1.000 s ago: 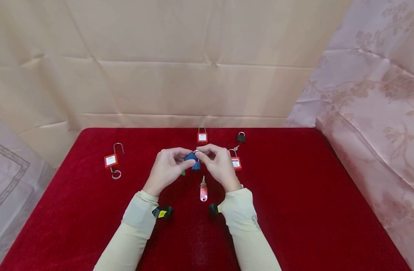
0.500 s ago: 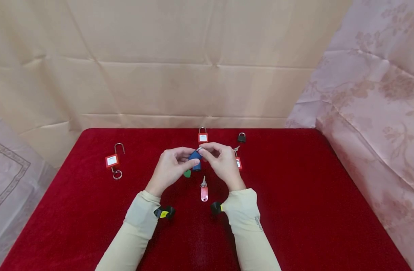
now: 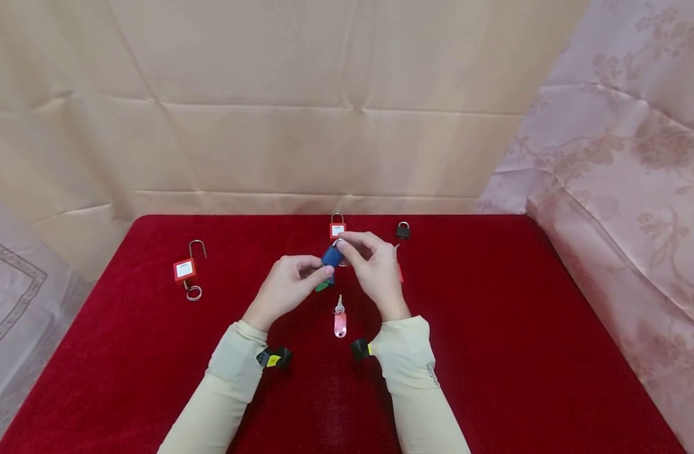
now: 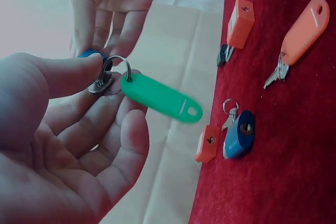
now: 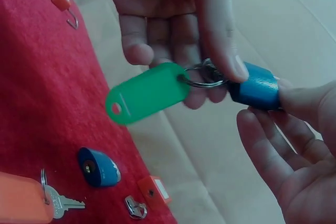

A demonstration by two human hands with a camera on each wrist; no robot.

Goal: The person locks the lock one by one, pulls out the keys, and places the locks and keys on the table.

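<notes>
My right hand [image 3: 343, 244] grips a blue padlock [image 3: 332, 255] above the red table [image 3: 494, 328]. My left hand [image 3: 318, 272] pinches the key and ring at the padlock's lower end, and a green tag [image 3: 323, 286] hangs from that ring. In the right wrist view the right hand [image 5: 268, 106] has thumb and fingers round the blue padlock [image 5: 255, 90], while the left hand [image 5: 210, 61] pinches the ring beside the green tag [image 5: 147, 92]. The left wrist view shows the left hand [image 4: 102, 77] on the key, with the green tag [image 4: 157, 97] sticking out.
A second blue padlock [image 5: 98, 167] lies on the table under the hands. A key with a pink tag [image 3: 340, 323] lies just nearer. Red padlocks lie at the left [image 3: 183, 269] and far middle [image 3: 338, 228], and a black padlock [image 3: 403, 230] at the far right.
The right hand has carried the blue padlock up and slightly farther away. The left hand has dropped a little lower, and the green tag now hangs more in view.
</notes>
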